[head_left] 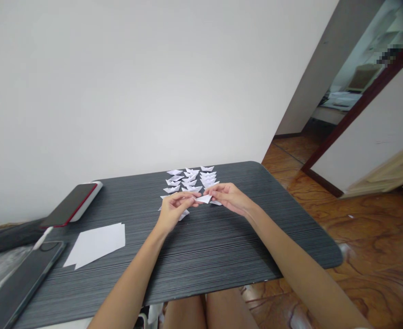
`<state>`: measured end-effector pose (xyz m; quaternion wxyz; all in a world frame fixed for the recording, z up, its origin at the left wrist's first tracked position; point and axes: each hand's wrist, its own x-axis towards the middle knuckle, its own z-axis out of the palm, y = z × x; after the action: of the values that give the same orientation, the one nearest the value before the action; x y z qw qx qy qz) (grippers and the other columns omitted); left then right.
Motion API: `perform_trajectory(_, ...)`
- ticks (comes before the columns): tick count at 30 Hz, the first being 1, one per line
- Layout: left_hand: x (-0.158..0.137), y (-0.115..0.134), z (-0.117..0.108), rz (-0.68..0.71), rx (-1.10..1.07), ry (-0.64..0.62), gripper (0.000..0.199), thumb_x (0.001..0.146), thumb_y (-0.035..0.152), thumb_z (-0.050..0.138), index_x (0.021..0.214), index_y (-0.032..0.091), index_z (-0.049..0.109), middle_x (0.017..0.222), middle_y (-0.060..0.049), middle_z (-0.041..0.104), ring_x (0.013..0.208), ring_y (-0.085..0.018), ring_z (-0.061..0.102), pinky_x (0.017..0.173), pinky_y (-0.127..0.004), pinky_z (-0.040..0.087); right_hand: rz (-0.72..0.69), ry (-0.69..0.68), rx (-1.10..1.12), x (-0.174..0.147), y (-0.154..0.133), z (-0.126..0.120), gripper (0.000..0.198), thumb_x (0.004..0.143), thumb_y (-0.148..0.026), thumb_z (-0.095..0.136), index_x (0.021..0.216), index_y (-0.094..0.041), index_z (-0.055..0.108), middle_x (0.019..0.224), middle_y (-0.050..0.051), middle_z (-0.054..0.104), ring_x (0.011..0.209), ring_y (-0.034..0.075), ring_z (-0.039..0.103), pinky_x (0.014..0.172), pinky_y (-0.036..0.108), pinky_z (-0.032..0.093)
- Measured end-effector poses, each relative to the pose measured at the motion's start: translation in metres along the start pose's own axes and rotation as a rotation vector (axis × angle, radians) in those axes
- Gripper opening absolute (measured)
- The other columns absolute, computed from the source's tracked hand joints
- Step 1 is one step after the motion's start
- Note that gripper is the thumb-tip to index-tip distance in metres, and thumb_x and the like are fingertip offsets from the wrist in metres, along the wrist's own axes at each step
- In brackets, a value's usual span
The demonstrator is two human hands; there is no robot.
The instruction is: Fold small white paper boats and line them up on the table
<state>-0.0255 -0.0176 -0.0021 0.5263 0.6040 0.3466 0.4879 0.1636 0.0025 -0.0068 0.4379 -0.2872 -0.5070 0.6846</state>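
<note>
A small folded piece of white paper (204,199) is held up over the table between my two hands. My left hand (176,206) pinches its left end between thumb and fingers. At its right end, my right hand (231,197) grips with thumb and fingertips. Just beyond and beneath the hands stand several white folded paper boats (189,179), set out in rows on the dark table. Some of the nearest boats are partly hidden by my hands.
Flat white paper sheets (96,244) lie on the dark wood-grain table (201,269) to the left. Beside them are a dark phone (23,283), a white cable (43,238) and a red-edged dark device (71,204). A white wall (153,82) rises behind the table.
</note>
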Motion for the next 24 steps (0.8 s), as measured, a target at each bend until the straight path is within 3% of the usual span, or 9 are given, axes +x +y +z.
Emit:
perform_trajectory(3,0.001,-0.001,-0.003,-0.024,0.043,-0.059,0.018,0.068,0.028,0.059,0.073,0.011,0.062,0.09,-0.009,0.064,0.068,-0.014,0.062,0.07,-0.03,0.05,0.041,-0.028,-0.04,-0.001,-0.001,-0.003,0.013,0.062,-0.02,0.067,0.072,-0.012,0.064,0.077,0.003,0.062,0.066,0.007,0.055,0.061,0.018,0.041)
perform_trajectory(8,0.0,-0.003,-0.006,-0.05,0.256,-0.124,0.016,0.069,0.027,0.057,0.073,0.011,0.06,0.083,-0.008,0.064,0.069,-0.015,0.061,0.068,-0.028,0.049,0.131,-0.014,-0.174,0.0,0.005,-0.008,0.027,0.06,-0.017,0.066,0.086,-0.011,0.063,0.072,0.003,0.064,0.064,0.008,0.055,0.061,0.02,0.041)
perform_trajectory(11,-0.002,-0.002,-0.006,-0.039,0.393,-0.179,0.014,0.071,0.023,0.054,0.077,0.011,0.059,0.073,-0.007,0.065,0.068,-0.015,0.062,0.067,-0.027,0.048,0.142,-0.031,-0.313,0.001,0.007,-0.009,0.021,0.059,-0.019,0.066,0.077,-0.009,0.064,0.066,0.003,0.064,0.058,0.009,0.055,0.059,0.022,0.041)
perform_trajectory(16,-0.003,0.003,-0.003,-0.03,0.441,-0.233,0.017,0.073,0.018,0.049,0.087,0.011,0.055,0.06,-0.004,0.064,0.057,-0.013,0.061,0.063,-0.026,0.047,0.089,-0.085,-0.496,-0.001,0.004,-0.006,0.015,0.065,-0.022,0.059,0.067,-0.008,0.062,0.055,0.004,0.063,0.048,0.009,0.054,0.048,0.02,0.04)
perform_trajectory(21,-0.002,-0.001,0.0,-0.115,0.442,-0.217,0.025,0.073,0.022,0.05,0.093,0.009,0.056,0.058,-0.003,0.061,0.047,-0.01,0.056,0.052,-0.021,0.045,0.063,-0.027,-0.618,-0.002,0.006,0.002,0.013,0.07,-0.02,0.052,0.063,-0.01,0.057,0.048,0.002,0.059,0.041,0.008,0.052,0.039,0.016,0.034)
perform_trajectory(24,-0.002,-0.007,0.0,-0.168,0.413,-0.226,0.023,0.073,0.029,0.051,0.082,0.009,0.058,0.055,-0.001,0.059,0.041,-0.008,0.052,0.045,-0.019,0.041,0.047,-0.004,-0.621,-0.002,0.007,0.007,0.011,0.072,-0.017,0.048,0.063,-0.012,0.051,0.048,0.001,0.058,0.041,0.008,0.053,0.038,0.015,0.033)
